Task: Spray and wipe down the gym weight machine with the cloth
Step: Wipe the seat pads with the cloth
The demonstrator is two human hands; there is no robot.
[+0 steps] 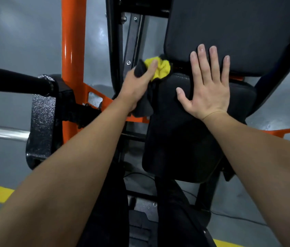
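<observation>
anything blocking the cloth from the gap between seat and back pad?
Nothing visible. The left hand already presses the cloth into the gap at the seat pad's left rear corner. The right hand lies flat, open, across seat and back pad, right of the cloth.

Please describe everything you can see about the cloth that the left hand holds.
The cloth is soft, bunched fabric, bright yellow on one face and black on the other. The left hand grips it, fingers curled over it. The yellow wad presses into the gap between the back pad and the seat pad, at their left edge. A black fold hangs below the hand. Wetness cannot be judged.
</observation>
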